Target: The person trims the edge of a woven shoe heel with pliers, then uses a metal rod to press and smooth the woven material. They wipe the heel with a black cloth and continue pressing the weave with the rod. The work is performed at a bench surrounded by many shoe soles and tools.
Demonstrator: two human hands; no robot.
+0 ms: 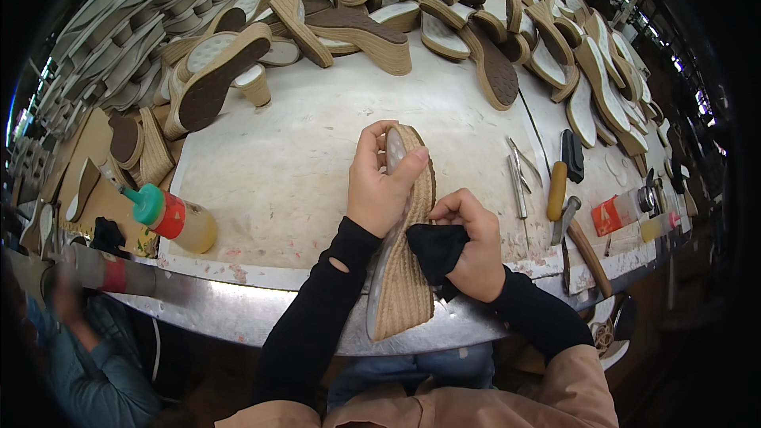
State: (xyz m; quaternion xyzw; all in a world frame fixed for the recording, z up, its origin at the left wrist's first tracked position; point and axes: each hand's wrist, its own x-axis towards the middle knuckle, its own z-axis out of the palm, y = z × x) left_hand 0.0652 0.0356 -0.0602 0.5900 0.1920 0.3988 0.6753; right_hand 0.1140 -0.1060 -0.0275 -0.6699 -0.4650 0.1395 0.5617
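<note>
Upright on its edge in front of me is a wedge shoe sole (407, 285) with a tan braided rope side and a white inner face. My left hand (384, 178) grips its upper, narrower end, thumb across the rope side and fingers behind. Bunched in my right hand (478, 246) is a black cloth (437, 252), which lies against the rope side at about mid-length. The right index finger and thumb are bent close to the sole's edge. The sole's thick heel end points down toward me, over the metal table edge.
Many wedge soles (361, 32) are heaped along the far side. A glue bottle with a green cap (170, 216) stands at left. To the right lie pliers (519, 174), a yellow-handled tool (558, 192), a hammer (585, 250) and a clear bottle (622, 212). Other people work at far and left.
</note>
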